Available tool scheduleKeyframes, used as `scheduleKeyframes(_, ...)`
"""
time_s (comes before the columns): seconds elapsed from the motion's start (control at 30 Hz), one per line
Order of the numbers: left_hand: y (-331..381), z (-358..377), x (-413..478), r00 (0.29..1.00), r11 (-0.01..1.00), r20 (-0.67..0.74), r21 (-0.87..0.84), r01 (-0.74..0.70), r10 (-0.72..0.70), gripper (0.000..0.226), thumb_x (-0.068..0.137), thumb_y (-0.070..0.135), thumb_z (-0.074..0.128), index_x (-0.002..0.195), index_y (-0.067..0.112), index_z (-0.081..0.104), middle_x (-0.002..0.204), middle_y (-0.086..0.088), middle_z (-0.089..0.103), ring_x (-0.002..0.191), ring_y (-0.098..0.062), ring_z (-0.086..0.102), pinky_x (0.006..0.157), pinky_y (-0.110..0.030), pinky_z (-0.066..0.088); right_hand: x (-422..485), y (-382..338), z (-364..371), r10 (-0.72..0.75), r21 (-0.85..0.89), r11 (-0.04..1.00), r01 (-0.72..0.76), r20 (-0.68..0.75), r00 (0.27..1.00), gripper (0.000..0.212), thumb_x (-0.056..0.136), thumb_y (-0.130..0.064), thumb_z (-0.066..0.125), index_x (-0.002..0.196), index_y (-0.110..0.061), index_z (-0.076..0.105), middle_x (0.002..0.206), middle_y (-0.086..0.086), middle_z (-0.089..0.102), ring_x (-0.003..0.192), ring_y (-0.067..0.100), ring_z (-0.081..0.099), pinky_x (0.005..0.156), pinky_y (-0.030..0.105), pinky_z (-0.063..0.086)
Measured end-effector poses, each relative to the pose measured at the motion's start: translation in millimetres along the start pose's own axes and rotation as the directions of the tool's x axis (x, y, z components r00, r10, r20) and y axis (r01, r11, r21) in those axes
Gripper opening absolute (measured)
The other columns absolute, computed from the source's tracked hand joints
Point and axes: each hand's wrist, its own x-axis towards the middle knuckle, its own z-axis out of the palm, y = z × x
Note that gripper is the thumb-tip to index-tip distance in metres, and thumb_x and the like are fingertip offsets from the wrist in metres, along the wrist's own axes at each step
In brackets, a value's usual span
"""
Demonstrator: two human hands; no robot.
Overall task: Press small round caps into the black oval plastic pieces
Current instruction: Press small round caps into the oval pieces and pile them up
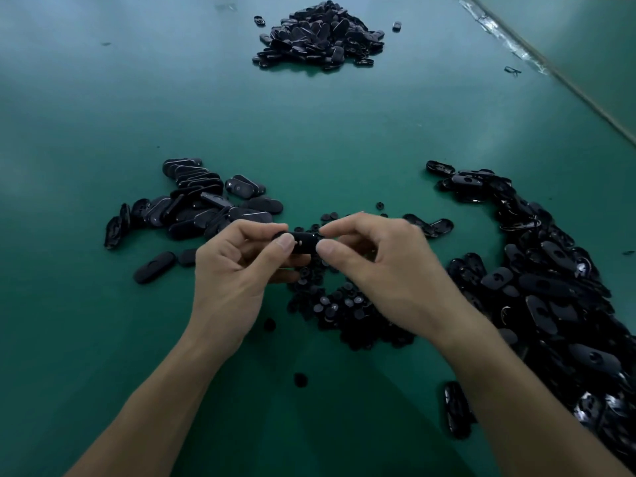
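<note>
On my feed both hands meet above the green table point(309, 132). The left hand point(237, 270) and the right hand point(389, 270) pinch one black oval piece point(303, 242) between thumb and forefinger, each at one end. The piece is dark, and I cannot tell whether a cap sits in it. Just beneath the hands lie the small round caps point(347, 311) in a loose pile. More ovals lie in a cluster point(199, 204) to the left, a long heap point(550, 287) to the right and a mound point(320, 36) far across the table.

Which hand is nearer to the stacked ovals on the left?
Left. The left hand is just right of the stacked ovals; the right hand is farther right, past the held oval that both pinch.
</note>
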Motion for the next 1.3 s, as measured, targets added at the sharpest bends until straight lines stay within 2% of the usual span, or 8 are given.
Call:
scheduleKeyframes(0.17,0,-2,0,1.0,1.0,0.024,0.014,-0.019,0.019,0.009,0.083,0.024,0.07,0.086,0.028,0.078,0.079,0.0,0.075,0.071,-0.011,0.072,0.064,-0.022,0.058,0,-1,14,0.024,0.089,0.996,-0.024,0.002,1.0,0.006,0.09,-0.026,0.074,0.096,-0.024,0.075,0.08,-0.012,0.074,0.075,0.0,0.068,0.071,0.016,0.053)
scheduleKeyframes(0.3,0,-3,1,0.998,0.999,0.062,0.041,-0.034,0.032,0.017,0.086,0.021,0.078,0.1,0.029,0.076,0.084,-0.001,0.076,0.077,-0.013,0.073,0.068,-0.021,0.057,0,0,16,0.096,0.273,0.958,-0.09,-0.008,0.995,0.005,0.088,-0.017,0.075,0.092,-0.02,0.074,0.081,-0.006,0.076,0.075,0.007,0.072,0.075,0.03,0.059)
scheduleKeyframes(0.43,0,-2,1,0.993,0.995,0.116,0.087,-0.046,0.036,0.018,0.081,0.027,0.079,0.099,0.027,0.076,0.088,0.002,0.077,0.081,-0.008,0.072,0.073,-0.017,0.055,-3,-3,24,0.128,0.387,0.912,-0.138,0.051,0.99,0.008,0.091,-0.012,0.072,0.096,-0.017,0.075,0.08,-0.003,0.077,0.071,0.007,0.073,0.063,0.02,0.054)
scheduleKeyframes(0.63,-3,-1,1,0.997,0.993,0.057,0.096,-0.066,0.061,0.009,0.086,0.023,0.07,0.089,0.028,0.076,0.086,-0.003,0.076,0.081,-0.019,0.075,0.069,-0.024,0.059,-2,2,11,0.029,-0.105,0.994,-0.038,-0.086,0.996,0.013,0.091,-0.022,0.07,0.102,-0.023,0.078,0.085,-0.013,0.074,0.08,-0.001,0.067,0.075,0.019,0.055)
scheduleKeyframes(0.8,-4,-1,2,0.999,0.998,0.049,0.065,-0.022,0.019,0.032,0.082,0.024,0.071,0.113,0.022,0.062,0.081,-0.009,0.073,0.069,-0.021,0.073,0.062,-0.025,0.059,3,6,4,0.071,-0.432,0.899,-0.065,-0.003,0.997,0.026,0.093,-0.034,0.067,0.118,-0.028,0.069,0.105,-0.007,0.064,0.106,0.013,0.058,0.093,0.039,0.051)
scheduleKeyframes(0.93,-5,0,3,0.999,0.998,0.035,0.07,-0.007,0.005,0.041,0.078,0.022,0.075,0.111,0.021,0.052,0.074,-0.008,0.072,0.064,-0.019,0.071,0.059,-0.022,0.056,5,3,5,0.107,-0.506,0.859,-0.069,0.046,0.993,0.031,0.093,-0.038,0.067,0.122,-0.027,0.066,0.116,-0.004,0.057,0.119,0.017,0.053,0.097,0.035,0.048)
scheduleKeyframes(1.07,-9,-2,3,0.996,0.993,0.077,0.106,-0.045,0.037,0.035,0.081,0.018,0.073,0.113,0.028,0.062,0.075,-0.001,0.071,0.067,-0.014,0.07,0.061,-0.02,0.055,6,3,6,0.109,-0.494,0.866,-0.08,0.029,0.994,0.014,0.095,-0.031,0.067,0.107,-0.026,0.071,0.114,-0.003,0.058,0.127,0.016,0.051,0.097,0.033,0.045)
scheduleKeyframes(1.3,-11,-3,3,0.992,0.987,0.092,0.128,-0.098,0.086,0.053,0.092,0.0,0.064,0.132,0.034,0.057,0.079,0.012,0.064,0.071,-0.009,0.064,0.065,-0.021,0.056,9,5,6,0.08,-0.429,0.902,-0.06,0.029,0.996,0.003,0.093,-0.023,0.069,0.093,-0.022,0.072,0.101,-0.006,0.061,0.117,0.017,0.057,0.094,0.038,0.051)
